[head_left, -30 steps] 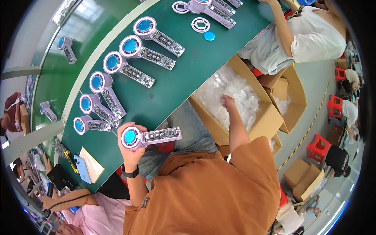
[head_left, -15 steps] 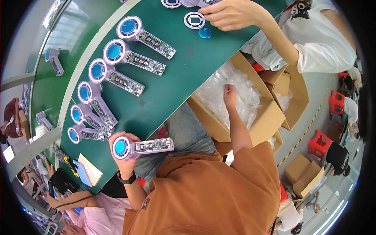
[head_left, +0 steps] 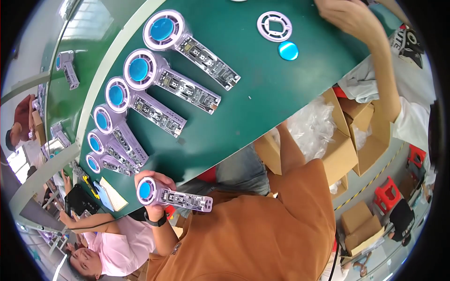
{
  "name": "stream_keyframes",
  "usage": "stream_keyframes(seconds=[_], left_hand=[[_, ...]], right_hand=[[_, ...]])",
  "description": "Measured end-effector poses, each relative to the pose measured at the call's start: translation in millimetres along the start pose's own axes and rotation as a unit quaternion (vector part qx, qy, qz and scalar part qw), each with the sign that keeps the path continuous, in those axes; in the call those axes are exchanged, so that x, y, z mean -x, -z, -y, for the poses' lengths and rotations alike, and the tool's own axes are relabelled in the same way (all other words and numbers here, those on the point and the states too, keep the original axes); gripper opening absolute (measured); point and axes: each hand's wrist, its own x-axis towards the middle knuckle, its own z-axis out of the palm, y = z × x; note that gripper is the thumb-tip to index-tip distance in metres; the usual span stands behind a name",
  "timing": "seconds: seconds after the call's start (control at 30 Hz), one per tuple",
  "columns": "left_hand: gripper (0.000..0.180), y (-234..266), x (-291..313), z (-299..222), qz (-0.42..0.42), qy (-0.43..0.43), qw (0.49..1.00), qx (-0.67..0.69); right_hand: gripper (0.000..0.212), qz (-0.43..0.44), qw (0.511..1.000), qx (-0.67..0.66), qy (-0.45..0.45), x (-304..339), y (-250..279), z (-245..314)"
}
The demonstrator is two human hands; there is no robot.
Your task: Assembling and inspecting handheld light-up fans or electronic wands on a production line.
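Note:
My left hand (head_left: 163, 179) is wrapped round the head of a handheld fan (head_left: 185, 200), in front of the table's near edge. This fan has a lilac ring, a blue disc at its centre and a see-through handle showing a circuit board. Its handle points right. My right hand (head_left: 283, 129) is at the table edge, beside a cardboard box of clear plastic bags (head_left: 311, 126); its fingers are hidden. Several similar fans (head_left: 190, 89) lie in a slanting row on the green table (head_left: 234, 131).
A lilac ring cover (head_left: 274, 26) and a loose blue disc (head_left: 288, 50) lie at the far side, near a co-worker's hand (head_left: 349, 18). A notepad (head_left: 114, 194), a blue phone (head_left: 104, 195) and yellow-handled tools (head_left: 90, 186) are at the left. Another open box (head_left: 372, 145) stands right.
My right hand has moved from over the plastic bags toward the table edge. The fan in my left hand now tilts down to the right. The co-worker's hand has left the ring cover.

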Motion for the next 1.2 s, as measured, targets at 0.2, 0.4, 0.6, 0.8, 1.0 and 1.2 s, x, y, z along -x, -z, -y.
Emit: stream_keyframes(seconds=[0.2,0.4,0.6,0.8,1.0,1.2], left_hand=[[0.087,1,0,1,-0.007,0.024,1.0,-0.004],[0.09,9,7,-3,-0.013,0.009,1.0,-0.002],[0.091,14,3,2,0.028,-0.004,0.999,0.022],[0.085,19,12,3,0.012,-0.036,0.999,-0.007],[0.086,18,13,7,0.005,-0.052,0.999,0.005],[0.089,10,11,1,-0.019,-0.016,1.0,-0.006]], right_hand=[[0.039,0.118,0.988,0.023,-0.098,22,1,4],[0.045,0.047,0.985,0.041,-0.16,51,97,96],[0.031,-0.085,0.989,-0.122,-0.017,106,166,68],[0.032,0.016,0.988,-0.137,0.064,86,126,41],[0.04,0.074,0.989,-0.13,-0.005,47,89,18],[0.049,0.204,0.933,-0.246,-0.163,70,63,82]])
